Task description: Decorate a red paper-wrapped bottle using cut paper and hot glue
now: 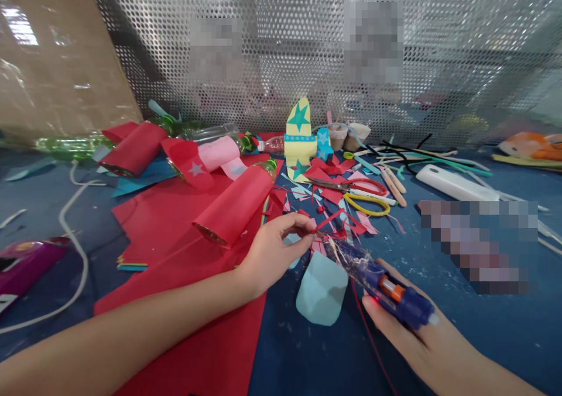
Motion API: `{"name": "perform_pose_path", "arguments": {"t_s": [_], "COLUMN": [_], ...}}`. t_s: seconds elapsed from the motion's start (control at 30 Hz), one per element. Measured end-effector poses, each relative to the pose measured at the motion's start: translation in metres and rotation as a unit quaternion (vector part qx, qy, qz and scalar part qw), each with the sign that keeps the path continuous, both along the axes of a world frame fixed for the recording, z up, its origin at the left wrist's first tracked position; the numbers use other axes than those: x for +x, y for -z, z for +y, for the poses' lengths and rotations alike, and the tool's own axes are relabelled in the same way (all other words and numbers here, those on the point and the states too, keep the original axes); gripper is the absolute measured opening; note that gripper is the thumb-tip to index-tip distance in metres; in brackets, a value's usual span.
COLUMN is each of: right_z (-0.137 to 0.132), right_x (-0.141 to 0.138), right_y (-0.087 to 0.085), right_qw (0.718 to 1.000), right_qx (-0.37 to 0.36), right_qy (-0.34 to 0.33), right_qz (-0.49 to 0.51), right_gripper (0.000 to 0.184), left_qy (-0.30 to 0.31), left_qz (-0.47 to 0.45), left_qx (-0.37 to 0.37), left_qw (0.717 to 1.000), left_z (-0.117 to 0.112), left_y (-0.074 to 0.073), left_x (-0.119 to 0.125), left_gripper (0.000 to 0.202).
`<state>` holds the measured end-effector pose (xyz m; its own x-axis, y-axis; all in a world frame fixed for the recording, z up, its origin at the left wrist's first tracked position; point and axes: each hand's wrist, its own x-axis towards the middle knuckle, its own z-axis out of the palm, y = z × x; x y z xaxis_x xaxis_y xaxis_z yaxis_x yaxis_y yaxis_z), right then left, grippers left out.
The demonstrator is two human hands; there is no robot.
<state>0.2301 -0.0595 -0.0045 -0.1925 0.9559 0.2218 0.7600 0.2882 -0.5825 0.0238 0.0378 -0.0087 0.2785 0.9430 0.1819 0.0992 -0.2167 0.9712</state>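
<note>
My right hand (417, 337) is wrapped round a dark blue glue gun (381, 285), its nozzle pointing left and pale glue strings clinging to its front. Close to that nozzle, my left hand (276, 247) is closed in a pinch. What lies between its fingertips is too small to make out, though a thin red paper strip (328, 220) shows right beside them. Below the nozzle lies a rounded light blue paper piece (322, 291). A bottle wrapped in red paper (237, 203) rests left of my left hand, on red paper sheets (149, 226).
Scissors (369, 194) with red and yellow handles lie among paper scraps. Behind them stands a yellow paper shape with green stars (301, 141). More wrapped bottles (136, 147) lie at the back left. A white device (456, 182) is right, a purple object (30, 264) far left.
</note>
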Motion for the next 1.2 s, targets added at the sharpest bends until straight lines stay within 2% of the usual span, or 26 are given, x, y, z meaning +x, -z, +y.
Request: {"name": "perform_pose_path", "arguments": {"t_s": [0.1, 0.2, 0.33, 0.5, 0.6, 0.73, 0.9, 1.07, 1.2], "right_z": [0.0, -0.001, -0.002, 0.001, 0.001, -0.001, -0.003, -0.003, 0.002], "right_x": [-0.002, 0.004, 0.012, 0.008, 0.008, 0.01, 0.011, 0.009, 0.002], "right_y": [-0.002, 0.004, 0.01, 0.001, -0.001, 0.005, 0.011, 0.003, -0.008], "right_qw": [1.0, 1.0, 0.998, 0.997, 0.997, 0.998, 0.999, 0.997, 0.997], "right_qx": [0.01, 0.01, -0.026, -0.035, -0.031, -0.041, -0.018, -0.044, -0.028], "right_qy": [-0.003, 0.017, 0.053, 0.072, 0.071, 0.056, 0.05, 0.055, 0.066], "right_qz": [0.0, -0.01, -0.016, -0.003, -0.007, -0.01, -0.006, -0.018, -0.004], "right_gripper": [0.033, 0.037, 0.042, 0.04, 0.041, 0.04, 0.049, 0.041, 0.043], "left_qy": [0.0, -0.002, -0.006, -0.013, -0.013, -0.009, -0.006, -0.01, -0.013], "left_qz": [-0.004, -0.009, -0.013, -0.012, -0.008, -0.009, -0.017, -0.012, -0.019], "left_qx": [0.001, 0.003, 0.003, 0.005, 0.007, 0.009, 0.006, 0.005, 0.004], "left_qw": [1.0, 1.0, 1.0, 1.0, 1.0, 1.0, 1.0, 1.0, 1.0], "left_z": [0.0, 0.0, 0.0, 0.0, 0.0, 0.0, 0.0, 0.0, 0.0], "left_y": [0.0, 0.0, 0.0, -0.001, -0.002, -0.001, 0.001, 0.0, -0.001], "left_x": [0.0, 0.0, 0.001, 0.001, 0.001, 0.001, 0.001, 0.001, 0.001], "left_gripper": [0.005, 0.005, 0.005, 0.005, 0.004, 0.005, 0.005, 0.005, 0.006]}}
